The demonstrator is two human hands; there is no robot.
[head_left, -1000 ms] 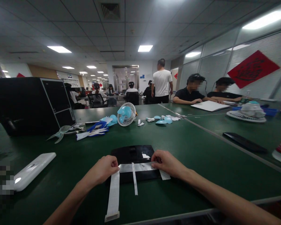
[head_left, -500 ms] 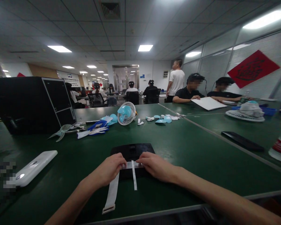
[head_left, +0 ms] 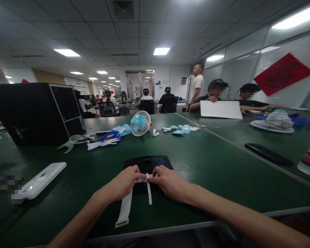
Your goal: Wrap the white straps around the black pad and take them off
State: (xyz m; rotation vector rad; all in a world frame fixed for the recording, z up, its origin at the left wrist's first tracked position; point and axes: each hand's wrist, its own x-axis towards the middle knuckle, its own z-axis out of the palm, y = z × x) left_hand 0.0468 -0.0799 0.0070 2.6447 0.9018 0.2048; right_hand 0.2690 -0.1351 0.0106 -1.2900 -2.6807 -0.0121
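Observation:
A black flat panel (head_left: 158, 161) lies on the green table in front of me. From its near side a flat white ribbon cable (head_left: 125, 210) runs toward me, with a connector at its end. A narrow white strip (head_left: 149, 194) hangs over the panel's near edge. My left hand (head_left: 122, 182) is closed, its thumb and fingers pressed together at the strip's upper end over a pale band. My right hand (head_left: 170, 182) pinches at the same spot from the right. The fingertips nearly meet and partly hide the band.
A white oblong device (head_left: 43, 179) lies at left, near a black computer case (head_left: 36, 113). Farther back are blue-white gloves (head_left: 105, 140), a small fan (head_left: 141, 123) and blue fan blades (head_left: 181, 130). A black slab (head_left: 268, 153) lies at right. A co-worker holds a white board (head_left: 220, 109).
Both my hands have moved inward, fingertips now almost together at the strip's upper end. The co-worker's white board has been tilted upright. The view has shifted slightly.

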